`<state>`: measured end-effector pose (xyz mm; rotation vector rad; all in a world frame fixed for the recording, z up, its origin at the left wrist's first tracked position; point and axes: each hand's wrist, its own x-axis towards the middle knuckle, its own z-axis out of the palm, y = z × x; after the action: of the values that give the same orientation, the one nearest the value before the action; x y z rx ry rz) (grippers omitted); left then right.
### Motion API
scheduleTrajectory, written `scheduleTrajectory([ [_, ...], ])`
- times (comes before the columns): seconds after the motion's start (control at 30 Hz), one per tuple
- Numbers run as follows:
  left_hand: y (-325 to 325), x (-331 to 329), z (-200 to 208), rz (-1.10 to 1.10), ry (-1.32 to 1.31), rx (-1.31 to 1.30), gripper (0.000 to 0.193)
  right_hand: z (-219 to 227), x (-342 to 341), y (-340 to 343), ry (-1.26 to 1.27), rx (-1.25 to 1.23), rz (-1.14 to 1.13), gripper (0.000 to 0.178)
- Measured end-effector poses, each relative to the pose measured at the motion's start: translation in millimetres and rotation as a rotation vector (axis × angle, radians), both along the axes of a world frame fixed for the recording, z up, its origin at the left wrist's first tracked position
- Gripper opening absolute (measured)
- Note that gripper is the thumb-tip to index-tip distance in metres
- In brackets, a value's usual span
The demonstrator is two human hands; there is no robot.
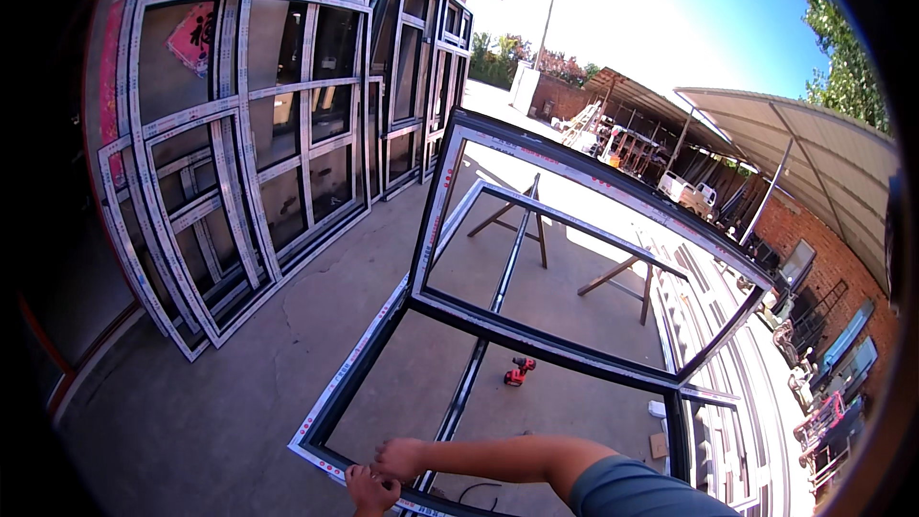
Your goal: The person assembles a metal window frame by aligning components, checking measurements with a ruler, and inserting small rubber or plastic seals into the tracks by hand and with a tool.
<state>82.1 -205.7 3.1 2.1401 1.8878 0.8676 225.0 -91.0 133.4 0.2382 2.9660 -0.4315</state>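
A large dark metal window frame (536,335) with white protective film on its edges lies tilted in front of me, held up off the concrete. My left hand (371,493) comes up from the lower edge and grips the frame's near bottom rail at its left corner. My right hand (400,458) reaches across from the right, in a grey sleeve, with its fingers curled over the same rail just above the left hand. The two hands touch each other.
Several film-wrapped window frames (239,182) lean against the wall on the left. Wooden sawhorses (522,220) stand under the frame. A red cordless drill (519,371) and a black cable (479,490) lie on the concrete. More frames (728,421) are stacked at right, beside a small box (659,444).
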Motion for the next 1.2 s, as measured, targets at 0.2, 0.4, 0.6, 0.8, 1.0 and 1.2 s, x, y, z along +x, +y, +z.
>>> scheduleTrajectory([
  [0.2, -5, 7, 35, 0.008, 0.052, 0.096, 0.042, 12, -7, -18, -0.088, -0.01, -0.18, 0.048],
  [0.4, -4, 2, 20, -0.008, -0.01, -0.012, 0.044, -10, -23, -45, -0.133, -0.159, -0.885, 0.053],
  [0.6, -2, 3, 8, -0.025, -0.066, 0.149, 0.033, -11, -18, -29, -0.137, -0.267, -0.824, 0.058],
  [0.8, -2, 4, 20, -0.03, -0.093, 0.156, 0.029, 21, 1, 7, 0.484, 0.134, 0.1, 0.05],
  [1.0, -3, -3, 13, 0.027, 0.017, 0.091, 0.031, -4, -23, 45, 0.338, 0.102, 0.679, 0.008],
  [1.2, -5, 6, 45, -0.048, -0.062, 0.077, 0.033, -29, -29, 49, 0.27, 0.016, 0.747, 0.013],
])
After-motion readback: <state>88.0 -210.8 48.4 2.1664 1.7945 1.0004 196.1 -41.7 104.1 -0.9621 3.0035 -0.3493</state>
